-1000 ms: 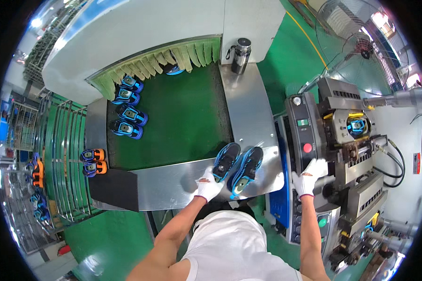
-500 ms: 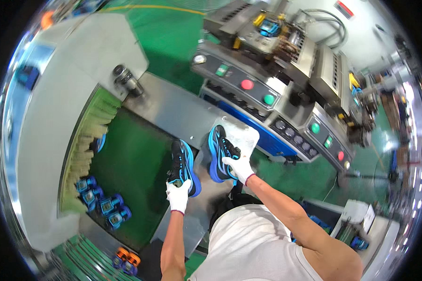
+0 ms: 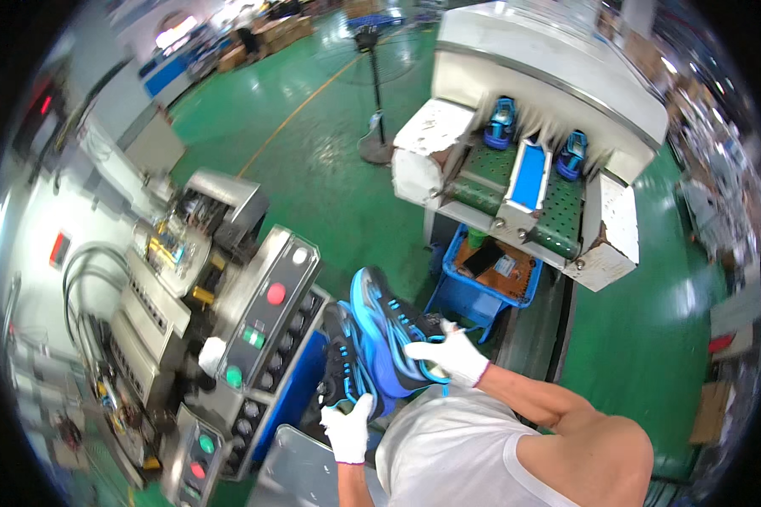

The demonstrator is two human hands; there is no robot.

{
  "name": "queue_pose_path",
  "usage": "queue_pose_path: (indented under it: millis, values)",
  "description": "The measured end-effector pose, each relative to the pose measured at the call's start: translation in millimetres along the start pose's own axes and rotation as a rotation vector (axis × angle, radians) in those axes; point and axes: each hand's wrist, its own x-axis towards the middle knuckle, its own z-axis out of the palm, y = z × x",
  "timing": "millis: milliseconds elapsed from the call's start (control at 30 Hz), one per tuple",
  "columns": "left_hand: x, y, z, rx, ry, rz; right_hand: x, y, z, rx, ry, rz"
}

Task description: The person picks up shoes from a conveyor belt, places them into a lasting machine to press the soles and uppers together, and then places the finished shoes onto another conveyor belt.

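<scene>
A black sneaker with a blue sole (image 3: 340, 355) is in my left hand (image 3: 347, 429), whose white-gloved fingers are closed round its heel end. My right hand (image 3: 455, 355), gloved too, grips the heel collar of a matching black and blue sneaker (image 3: 387, 325). Both shoes are held up in front of my body with toes pointing away, and their soles face each other and look close together. Part of the left sneaker is covered by the right one.
At left stands a metal machine with a button panel (image 3: 266, 308). Far right, a white conveyor machine (image 3: 550, 68) carries two blue sneakers (image 3: 499, 125) on separate green belts. A blue bin (image 3: 528, 291) with small items sits before it. A fan stand (image 3: 376, 93) rises from the green floor.
My view has swung right, from the green conveyor to the white machine. Both hands still hold their sneakers, which have come closer together.
</scene>
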Motion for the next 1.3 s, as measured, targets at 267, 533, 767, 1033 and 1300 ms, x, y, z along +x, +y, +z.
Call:
queue_pose_path:
  millis: [267, 533, 767, 1033, 1300]
  values:
    - [97.8, 196.8, 184.6, 0.105, -0.515, 0.442, 1.6, -91.2, -186.9, 0.139, 0.674, -0.550]
    - [187.5, 275.7, 436.0, 0.537, -0.337, 0.955, 91.5, -168.9, -332.3, -0.732, 1.118, -0.223]
    - [192.6, 300.1, 421.9, 0.374, -0.522, 0.805, 130.1, -184.9, -354.0, -1.216, 1.248, -0.241]
    - [149.6, 64.4, 210.7, 0.446, -0.406, 0.373, 164.8, -145.5, -92.7, -0.376, -0.121, -0.886]
    - [-253.2, -315.5, -42.8, 0.345, 1.018, -0.954, 248.4, 71.6, 32.3, -1.638, -0.970, -0.636]
